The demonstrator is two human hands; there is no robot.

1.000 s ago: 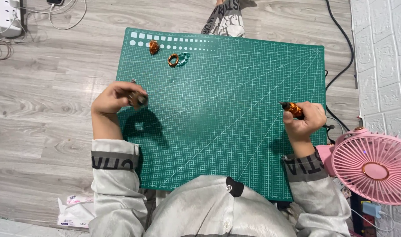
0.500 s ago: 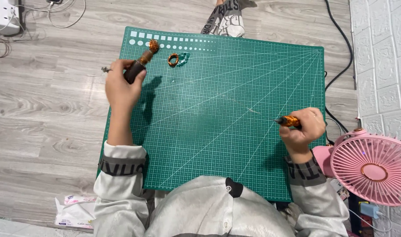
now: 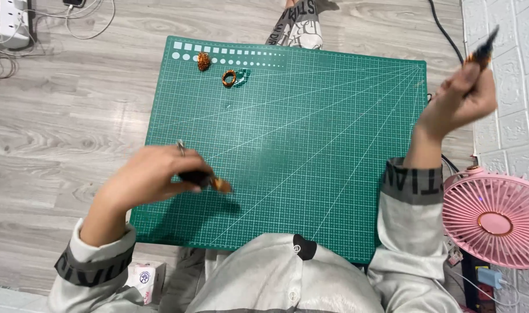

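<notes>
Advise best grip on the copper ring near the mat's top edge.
Pinch the copper ring across its band from above. It seems to lie flat on the mat, clear of the bead, but a pale scrap touches its right side, so close fingers front-to-back. Both hands are elsewhere.

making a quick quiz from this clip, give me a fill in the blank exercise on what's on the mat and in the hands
1. The cutting mat is ____ in colour.
2. The fan beside the mat is ____.
3. The small tool over the mat is in the ____ hand.
4. The right hand is raised off the mat's ____ edge.

Missing words: green; pink; left; right
</notes>
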